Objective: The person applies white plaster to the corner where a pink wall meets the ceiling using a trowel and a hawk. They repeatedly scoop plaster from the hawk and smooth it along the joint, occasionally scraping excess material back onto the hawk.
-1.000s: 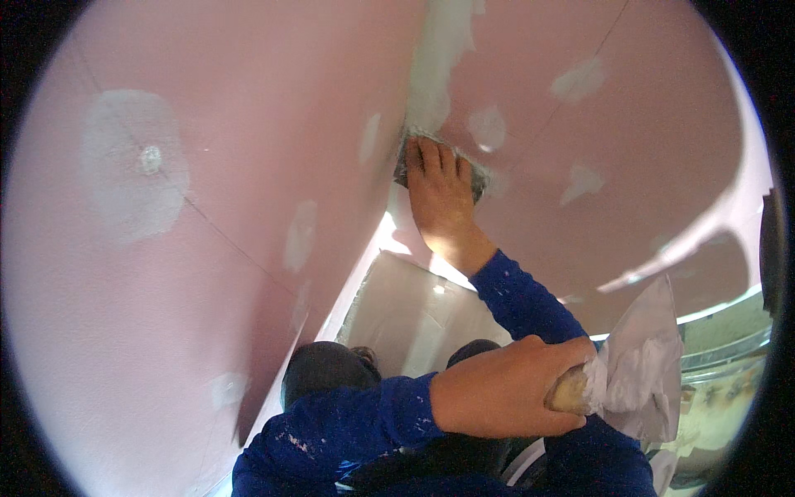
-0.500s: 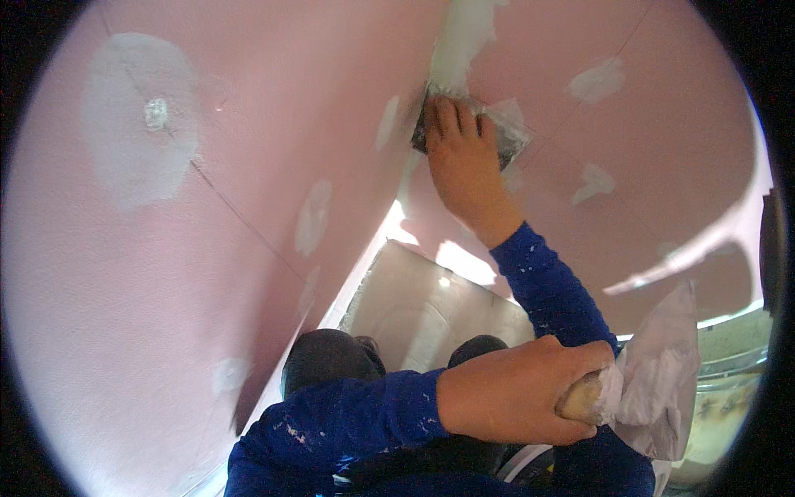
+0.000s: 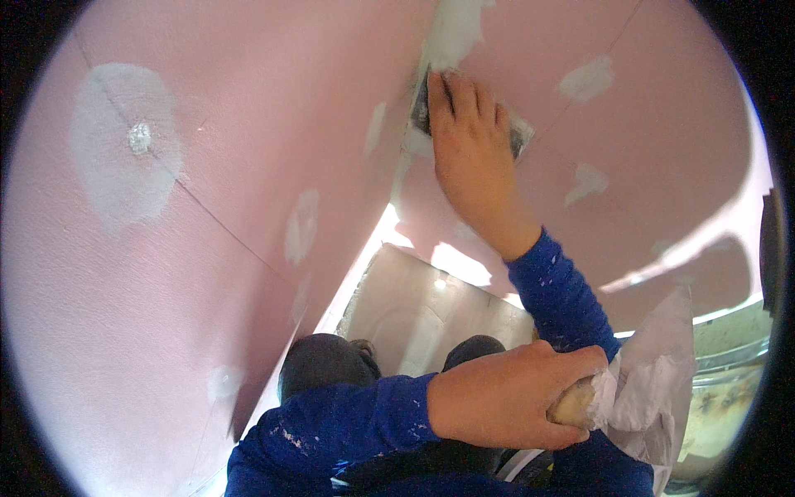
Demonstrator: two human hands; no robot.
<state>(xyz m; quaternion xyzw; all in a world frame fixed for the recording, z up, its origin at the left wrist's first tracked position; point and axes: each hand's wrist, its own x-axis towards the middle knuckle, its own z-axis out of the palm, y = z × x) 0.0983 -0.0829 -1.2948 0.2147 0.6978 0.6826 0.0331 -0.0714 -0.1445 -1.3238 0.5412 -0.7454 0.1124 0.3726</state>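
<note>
My right hand (image 3: 476, 157) is closed over a putty knife (image 3: 421, 109), its fingers spread along the blade and pressing it to the pink wall (image 3: 654, 132) beside the inside corner. A strip of whitish filler (image 3: 455, 37) runs up that corner from just above the blade. The knife's handle is hidden. Lower and nearer, my left hand (image 3: 505, 399) grips the rounded wooden handle of a second, wide putty knife (image 3: 654, 364). White filler (image 3: 642, 398) is heaped on its blade, next to my right forearm.
To the left stands another pink wall (image 3: 166, 282) with dried filler patches (image 3: 124, 149) and a thin seam. A pale board (image 3: 393, 311) lies below, near my dark-clad knees (image 3: 323, 364). At the right edge is a shiny, filler-stained container (image 3: 716, 398).
My right hand has slid the putty knife slightly up along the corner, and its fingers cover more of the blade. The view has shifted a little; my left hand keeps its grip.
</note>
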